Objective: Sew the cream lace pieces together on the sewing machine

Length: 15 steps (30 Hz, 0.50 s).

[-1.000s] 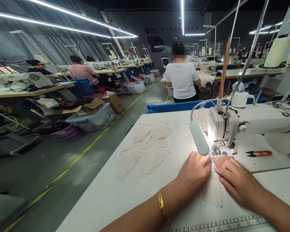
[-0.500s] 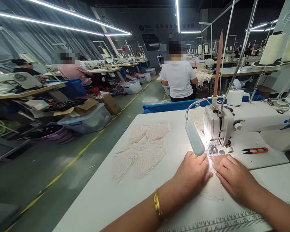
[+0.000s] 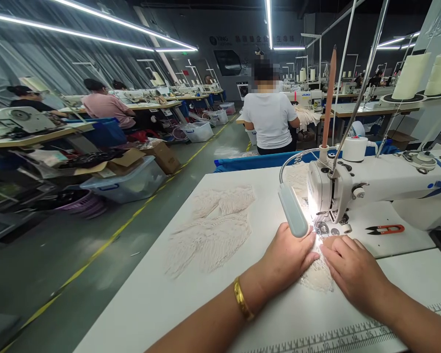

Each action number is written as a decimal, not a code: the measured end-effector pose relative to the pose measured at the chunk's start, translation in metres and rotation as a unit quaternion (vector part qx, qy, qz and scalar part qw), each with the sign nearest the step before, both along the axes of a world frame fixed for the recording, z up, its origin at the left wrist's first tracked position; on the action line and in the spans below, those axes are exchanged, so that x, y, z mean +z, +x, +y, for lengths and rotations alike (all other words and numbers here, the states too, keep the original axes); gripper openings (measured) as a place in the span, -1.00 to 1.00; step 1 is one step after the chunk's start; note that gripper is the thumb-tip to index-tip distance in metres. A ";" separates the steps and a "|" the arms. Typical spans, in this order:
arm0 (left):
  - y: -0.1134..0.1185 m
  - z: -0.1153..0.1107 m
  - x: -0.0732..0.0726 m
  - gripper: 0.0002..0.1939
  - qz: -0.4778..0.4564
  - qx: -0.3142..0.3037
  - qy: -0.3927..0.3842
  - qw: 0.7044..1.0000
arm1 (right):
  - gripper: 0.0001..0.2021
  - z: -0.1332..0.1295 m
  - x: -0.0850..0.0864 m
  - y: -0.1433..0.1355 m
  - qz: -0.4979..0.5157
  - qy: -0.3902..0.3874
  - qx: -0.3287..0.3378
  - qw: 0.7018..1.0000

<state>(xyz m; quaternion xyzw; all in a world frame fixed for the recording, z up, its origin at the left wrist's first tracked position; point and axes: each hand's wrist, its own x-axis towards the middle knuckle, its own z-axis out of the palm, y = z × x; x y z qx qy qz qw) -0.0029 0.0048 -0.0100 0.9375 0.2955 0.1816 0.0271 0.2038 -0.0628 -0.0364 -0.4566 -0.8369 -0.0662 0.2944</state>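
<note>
A cream lace piece (image 3: 318, 278) lies under the needle area of a white sewing machine (image 3: 382, 176), its near end spread toward me. My left hand (image 3: 288, 252) grips the lace along its left side, thumb and fingers drawn together close to the presser foot (image 3: 321, 226). On the other side, my right hand (image 3: 353, 267) has its fingers curled and pressed together on the lace. The fingertips partly hide the cloth between them. A grey-green lamp (image 3: 293, 211) on a bent metal neck hangs just above my left hand and lights the stitching spot.
More cream lace pieces (image 3: 213, 225) lie flat on the white table (image 3: 132, 314) to the left. Red-handled thread snips (image 3: 385, 229) rest on the machine bed. A ruler strip (image 3: 338, 338) runs along the near edge. Ahead, a co-worker in white (image 3: 268, 117) sits with their back to me.
The lace has slid a little forward toward the needle, so less of it shows below my hands. Both hands keep their hold. The whole view has shifted slightly.
</note>
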 end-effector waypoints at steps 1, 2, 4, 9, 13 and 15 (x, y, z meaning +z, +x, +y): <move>0.000 0.000 0.000 -0.77 0.001 0.001 0.000 1.000 | -0.77 0.000 0.000 0.000 0.002 -0.003 0.000 1.000; 0.000 0.000 0.000 -0.77 0.002 0.003 0.000 1.000 | -0.77 0.000 0.000 0.000 0.004 -0.007 0.001 1.000; -0.001 0.000 0.000 -0.76 0.007 0.007 -0.005 1.000 | -0.77 -0.001 -0.001 0.000 0.008 -0.010 0.001 1.000; -0.002 0.000 -0.001 -0.69 0.009 0.006 -0.016 1.000 | -0.76 -0.001 -0.002 -0.001 0.014 -0.001 0.004 1.000; -0.003 0.001 -0.003 -0.66 0.009 -0.004 -0.023 1.000 | -0.74 0.000 -0.002 -0.001 0.005 0.012 0.006 1.000; -0.004 0.001 -0.004 -0.66 0.010 -0.006 -0.025 1.000 | -0.73 0.000 -0.002 -0.001 0.002 0.025 0.008 1.000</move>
